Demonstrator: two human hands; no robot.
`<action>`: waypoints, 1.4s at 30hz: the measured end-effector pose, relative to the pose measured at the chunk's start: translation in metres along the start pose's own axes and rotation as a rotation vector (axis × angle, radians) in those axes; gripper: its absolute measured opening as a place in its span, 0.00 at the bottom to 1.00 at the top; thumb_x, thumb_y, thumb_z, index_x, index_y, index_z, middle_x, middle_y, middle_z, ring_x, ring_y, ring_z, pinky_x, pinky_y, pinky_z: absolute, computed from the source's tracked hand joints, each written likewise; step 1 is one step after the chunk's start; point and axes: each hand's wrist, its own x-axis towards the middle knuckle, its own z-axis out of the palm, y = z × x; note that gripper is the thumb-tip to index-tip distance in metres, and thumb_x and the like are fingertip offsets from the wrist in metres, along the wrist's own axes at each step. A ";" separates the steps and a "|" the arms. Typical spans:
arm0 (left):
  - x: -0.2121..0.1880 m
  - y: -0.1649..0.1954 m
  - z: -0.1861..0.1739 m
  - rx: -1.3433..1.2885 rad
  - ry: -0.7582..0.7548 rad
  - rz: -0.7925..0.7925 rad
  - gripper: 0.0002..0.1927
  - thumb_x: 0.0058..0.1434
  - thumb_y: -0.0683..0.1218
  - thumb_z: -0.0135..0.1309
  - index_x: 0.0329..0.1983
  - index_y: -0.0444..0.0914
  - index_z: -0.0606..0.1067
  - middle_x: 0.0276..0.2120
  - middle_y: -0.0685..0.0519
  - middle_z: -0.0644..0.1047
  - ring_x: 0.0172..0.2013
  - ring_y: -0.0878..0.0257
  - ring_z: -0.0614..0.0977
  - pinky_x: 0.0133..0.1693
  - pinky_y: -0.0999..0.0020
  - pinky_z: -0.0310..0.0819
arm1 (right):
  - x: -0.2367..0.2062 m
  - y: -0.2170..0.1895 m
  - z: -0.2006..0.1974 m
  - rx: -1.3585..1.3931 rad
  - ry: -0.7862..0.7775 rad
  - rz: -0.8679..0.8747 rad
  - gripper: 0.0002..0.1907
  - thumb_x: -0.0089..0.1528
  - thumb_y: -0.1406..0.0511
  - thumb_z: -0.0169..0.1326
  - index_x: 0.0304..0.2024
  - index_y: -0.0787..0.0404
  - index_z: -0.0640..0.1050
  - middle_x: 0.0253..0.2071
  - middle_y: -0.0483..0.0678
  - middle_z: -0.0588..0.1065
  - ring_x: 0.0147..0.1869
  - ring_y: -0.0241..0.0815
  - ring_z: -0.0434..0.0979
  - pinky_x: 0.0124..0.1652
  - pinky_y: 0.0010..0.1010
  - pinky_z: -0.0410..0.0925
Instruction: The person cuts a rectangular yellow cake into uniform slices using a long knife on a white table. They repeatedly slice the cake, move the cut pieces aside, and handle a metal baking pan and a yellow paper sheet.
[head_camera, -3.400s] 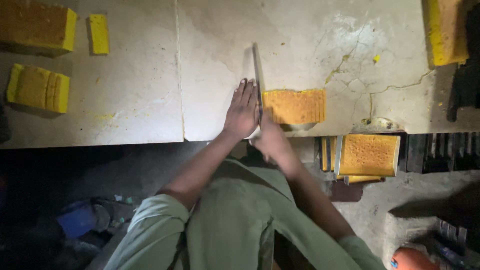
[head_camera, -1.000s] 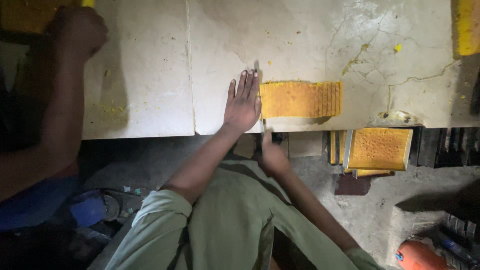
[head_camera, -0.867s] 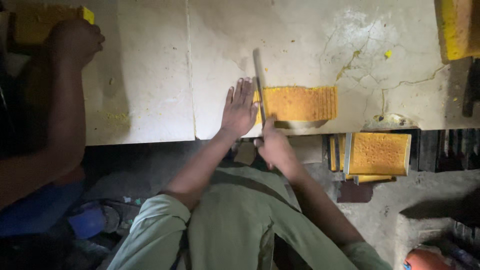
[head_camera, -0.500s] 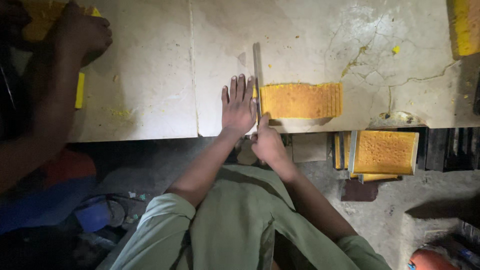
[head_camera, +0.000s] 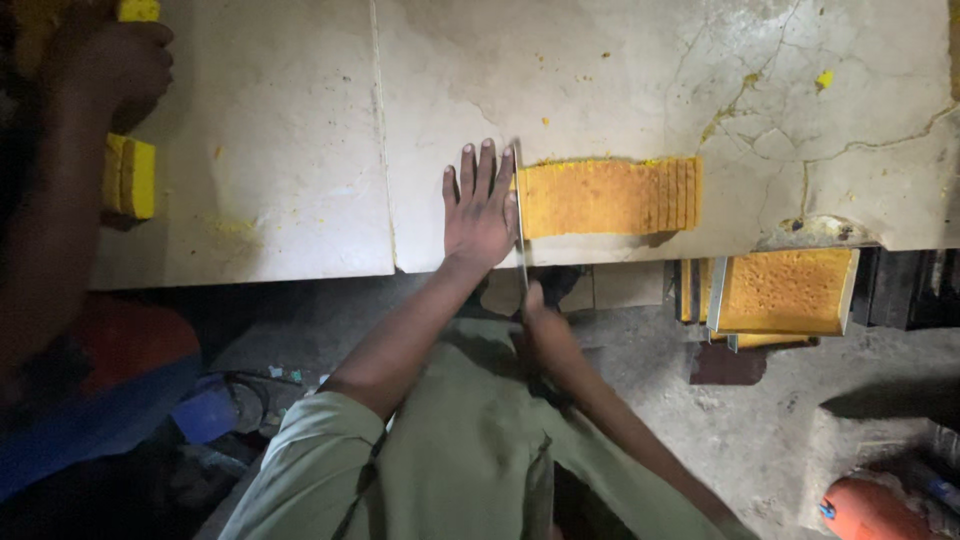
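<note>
The slab (head_camera: 300, 150) under my left hand (head_camera: 478, 205) is pale stone, smooth and matt, cracked and dusted with yellow crumbs. The orange block (head_camera: 600, 197) beside it looks porous and spongy, with a grainy top. My right hand (head_camera: 545, 325) grips a thin metal blade (head_camera: 520, 230), dull grey; my sleeve (head_camera: 330, 450) is soft green cloth.

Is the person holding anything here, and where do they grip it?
The right hand holds a long knife by its handle below the table edge. The left hand lies flat, holding nothing.
</note>
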 end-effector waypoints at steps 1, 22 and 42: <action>-0.001 0.000 0.001 -0.008 0.000 -0.011 0.34 0.69 0.51 0.41 0.78 0.41 0.54 0.76 0.42 0.51 0.75 0.42 0.49 0.71 0.37 0.38 | 0.018 0.000 0.002 -0.025 0.019 0.047 0.33 0.63 0.61 0.59 0.59 0.69 0.56 0.33 0.66 0.76 0.40 0.70 0.77 0.39 0.55 0.70; 0.074 0.001 -0.033 -0.027 0.332 -0.773 0.43 0.66 0.56 0.52 0.78 0.36 0.51 0.75 0.26 0.42 0.72 0.24 0.43 0.68 0.32 0.39 | -0.061 0.216 -0.174 0.481 0.444 0.085 0.17 0.63 0.65 0.57 0.49 0.62 0.65 0.27 0.50 0.71 0.28 0.43 0.74 0.28 0.39 0.68; 0.003 -0.087 -0.035 -0.237 0.341 -0.270 0.39 0.51 0.48 0.66 0.68 0.39 0.68 0.64 0.42 0.72 0.64 0.45 0.70 0.63 0.47 0.62 | 0.180 0.015 -0.199 0.163 0.313 -0.185 0.09 0.60 0.70 0.52 0.38 0.64 0.65 0.33 0.56 0.69 0.35 0.53 0.70 0.39 0.39 0.67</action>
